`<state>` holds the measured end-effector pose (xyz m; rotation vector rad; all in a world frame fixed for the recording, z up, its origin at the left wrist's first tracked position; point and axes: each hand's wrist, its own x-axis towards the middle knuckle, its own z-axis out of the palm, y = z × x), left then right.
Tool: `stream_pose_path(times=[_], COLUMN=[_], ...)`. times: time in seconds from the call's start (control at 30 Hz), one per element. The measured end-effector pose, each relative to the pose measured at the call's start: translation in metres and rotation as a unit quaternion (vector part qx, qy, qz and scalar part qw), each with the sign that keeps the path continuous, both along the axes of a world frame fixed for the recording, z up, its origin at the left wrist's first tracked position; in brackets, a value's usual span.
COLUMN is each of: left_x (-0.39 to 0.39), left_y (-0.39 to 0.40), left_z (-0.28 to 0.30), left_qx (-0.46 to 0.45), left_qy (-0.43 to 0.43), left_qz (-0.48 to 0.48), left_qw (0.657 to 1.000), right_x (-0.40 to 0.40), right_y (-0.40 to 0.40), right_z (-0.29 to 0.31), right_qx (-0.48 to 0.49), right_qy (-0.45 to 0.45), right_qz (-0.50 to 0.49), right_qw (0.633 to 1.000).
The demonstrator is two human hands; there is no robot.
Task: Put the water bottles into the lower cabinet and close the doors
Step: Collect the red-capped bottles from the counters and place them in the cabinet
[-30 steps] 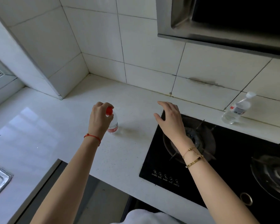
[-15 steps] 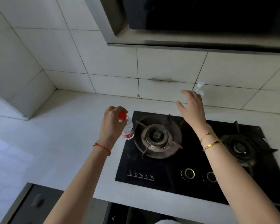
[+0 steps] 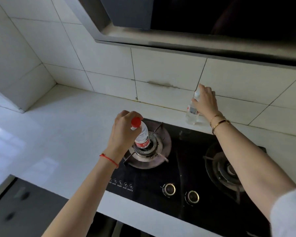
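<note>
My left hand grips a clear water bottle with a red cap and red label by its neck, held in the air over the left burner. A second clear bottle with a white cap stands on the white counter behind the hob, against the tiled wall. My right hand is wrapped around its upper part, and the bottle still rests on the counter. The lower cabinet front shows as a dark grey panel at the bottom left.
A black glass gas hob with two burners and two knobs fills the middle and right. A range hood overhangs it. The white counter stretches left toward a tiled corner.
My right hand has reached farther back and closed around the white-capped bottle. My left hand has carried the red-capped bottle rightward over the left burner. The view has shifted to the right.
</note>
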<state>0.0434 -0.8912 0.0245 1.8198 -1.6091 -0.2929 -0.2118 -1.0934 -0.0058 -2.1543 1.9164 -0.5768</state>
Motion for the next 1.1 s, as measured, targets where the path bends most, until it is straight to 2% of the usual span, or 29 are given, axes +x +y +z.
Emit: stream_pose_path(times=[0.1,0.37,0.7,0.8,0.93,1.1], left_x=[-0.011,-0.025,-0.016,-0.010,0.000,0.011], left_y=[0.004,0.025,0.046,0.050,0.057,0.074], left_z=[-0.001,-0.001,-0.005,-0.005,-0.004,0.001], left_qx=[-0.005,-0.002,0.022,0.015,0.010,-0.011], left_qy=[-0.002,0.011,0.015,0.011,0.011,0.015], left_qz=[0.013,0.031,0.037,0.037,0.026,-0.001], left_qw=[1.000,0.999,0.999,0.999,1.000,1.000], right_x=[0.000,0.000,0.006,0.013,0.023,0.028], right_y=[-0.010,-0.012,-0.016,-0.012,0.008,0.059], right_z=[-0.006,-0.011,-0.011,-0.008,-0.012,-0.007], right_qx=[0.016,-0.024,-0.044,-0.022,0.033,0.004], right_qy=[0.006,-0.003,-0.011,-0.022,-0.048,-0.098], right_qz=[0.002,0.041,0.014,0.005,-0.024,-0.043], right_qw=[1.000,0.999,0.999,0.999,0.998,0.994])
